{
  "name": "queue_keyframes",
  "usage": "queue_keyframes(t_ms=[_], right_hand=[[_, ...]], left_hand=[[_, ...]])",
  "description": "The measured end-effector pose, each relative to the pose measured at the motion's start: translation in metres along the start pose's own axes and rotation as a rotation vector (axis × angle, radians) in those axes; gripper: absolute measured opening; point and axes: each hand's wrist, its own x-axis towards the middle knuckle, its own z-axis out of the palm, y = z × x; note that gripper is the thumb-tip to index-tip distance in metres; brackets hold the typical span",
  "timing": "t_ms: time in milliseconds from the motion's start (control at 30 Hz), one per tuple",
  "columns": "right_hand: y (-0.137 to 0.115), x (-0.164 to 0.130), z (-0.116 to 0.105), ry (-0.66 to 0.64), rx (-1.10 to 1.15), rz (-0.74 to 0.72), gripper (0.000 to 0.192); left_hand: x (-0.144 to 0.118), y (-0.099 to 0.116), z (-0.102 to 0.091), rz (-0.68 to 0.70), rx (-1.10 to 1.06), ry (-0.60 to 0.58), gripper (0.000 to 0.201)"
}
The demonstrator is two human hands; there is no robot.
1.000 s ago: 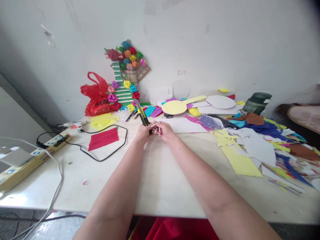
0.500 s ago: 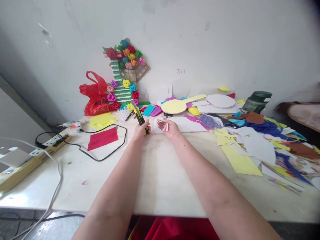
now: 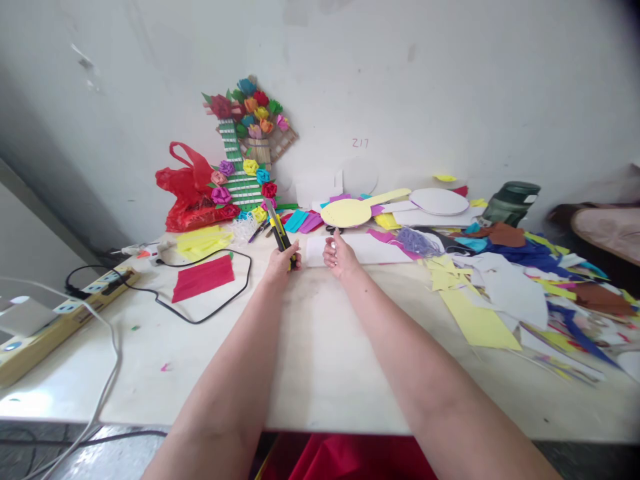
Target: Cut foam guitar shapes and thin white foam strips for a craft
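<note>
My left hand is wrapped round the handle of a black-and-yellow box cutter, held tilted with its tip pointing up and away from me. To the right of it, my right hand is curled closed, and a bit of white shows at its fingers. The small white pieces inside that hand are mostly hidden. Just behind and under the right hand lies a white paper strip on the table.
Paper flowers and a red plastic bag stand against the wall. A yellow paddle-shaped cutout lies at the back. Paper scraps and a dark bottle are right. A power strip, black cable and red paper are left.
My right hand's fingers have curled in over the small white pieces that lay visible in its palm. The left hand keeps the box cutter in nearly the same place.
</note>
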Motion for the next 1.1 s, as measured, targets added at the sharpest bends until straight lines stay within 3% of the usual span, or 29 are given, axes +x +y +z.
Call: queue_keyframes(t_ms=[133, 367, 600, 800, 1100], right_hand=[[0.0, -0.001, 0.005, 0.021, -0.046, -0.036, 0.045], [-0.003, -0.001, 0.0, -0.033, -0.025, -0.02, 0.045], [0.0, 0.007, -0.007, 0.005, 0.056, -0.041, 0.011], [0.003, 0.008, -0.007, 0.068, -0.086, -0.103, 0.027], [-0.006, 0.005, -0.01, 0.051, 0.035, -0.103, 0.016]], left_hand=[[0.002, -0.002, -0.001, 0.007, 0.007, -0.005, 0.037], [0.003, -0.003, -0.003, 0.01, 0.007, -0.017, 0.036], [0.002, -0.002, -0.001, 0.014, 0.029, -0.006, 0.037], [-0.001, 0.001, 0.0, 0.012, 0.039, -0.023, 0.036], [-0.006, 0.004, 0.011, 0.017, 0.091, -0.08, 0.035]])
